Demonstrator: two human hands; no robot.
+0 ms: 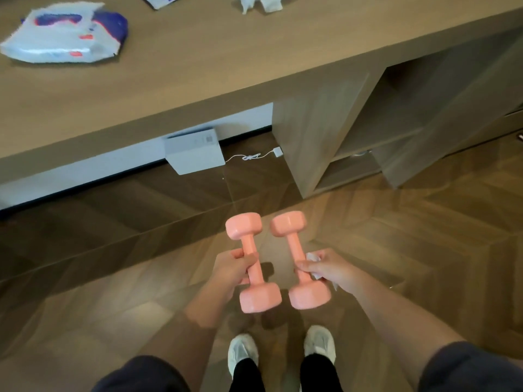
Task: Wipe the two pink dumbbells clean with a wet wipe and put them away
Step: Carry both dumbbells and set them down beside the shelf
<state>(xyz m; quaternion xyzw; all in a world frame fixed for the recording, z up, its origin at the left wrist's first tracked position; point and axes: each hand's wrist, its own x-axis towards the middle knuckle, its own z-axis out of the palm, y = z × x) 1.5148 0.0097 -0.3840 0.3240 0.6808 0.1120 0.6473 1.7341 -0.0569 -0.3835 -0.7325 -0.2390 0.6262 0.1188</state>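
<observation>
Brown wood-pattern floor (424,236) takes up most of the view, looking straight down. Closest in are two white sneakers (242,352) and dark short sleeves (141,374).

Left hand (229,268) is wrapped round the handle of one pink hex-ended dumbbell (249,244). Right hand (325,268) grips the handle of the second pink hex-ended dumbbell (293,247), with a crumpled white wet wipe (313,257) squished between fingers and handle. Both dumbbells sit side by side in the air above the floor, just beside each other, not touching.

Further out, a white rectangular box (194,151) sits against the wall with a thin white cable (250,157) next to it. Above that is a long brown wooden desk (198,66) with open shelves (396,108) on the right. A white-and-blue plastic pack (65,33) and some crumpled white tissue (260,4) are on top.
</observation>
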